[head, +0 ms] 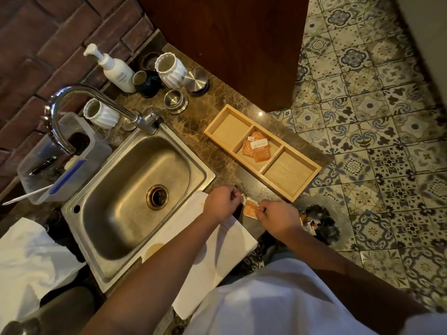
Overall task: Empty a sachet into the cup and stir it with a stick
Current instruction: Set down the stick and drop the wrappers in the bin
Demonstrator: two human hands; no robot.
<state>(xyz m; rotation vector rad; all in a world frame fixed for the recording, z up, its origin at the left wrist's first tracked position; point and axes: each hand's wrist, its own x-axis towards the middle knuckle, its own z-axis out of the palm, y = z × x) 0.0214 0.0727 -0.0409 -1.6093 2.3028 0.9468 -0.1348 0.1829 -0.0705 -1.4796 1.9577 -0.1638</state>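
Observation:
Over the counter's front edge, both hands hold one small orange sachet. My right hand pinches its right side. My left hand is closed with a small white bit at its fingertips, just left of the sachet's top corner; I cannot tell whether that bit is torn off. A round cup with tan contents sits by the sink's front rim on a white cloth, half hidden under my left forearm. A thin white stick juts from a plastic tub at the far left.
A wooden tray with three compartments lies on the marble counter; its middle one holds several orange sachets. The steel sink and tap, soap pump, white ribbed cups and metal tins stand behind. A bin stands on the tiled floor at right.

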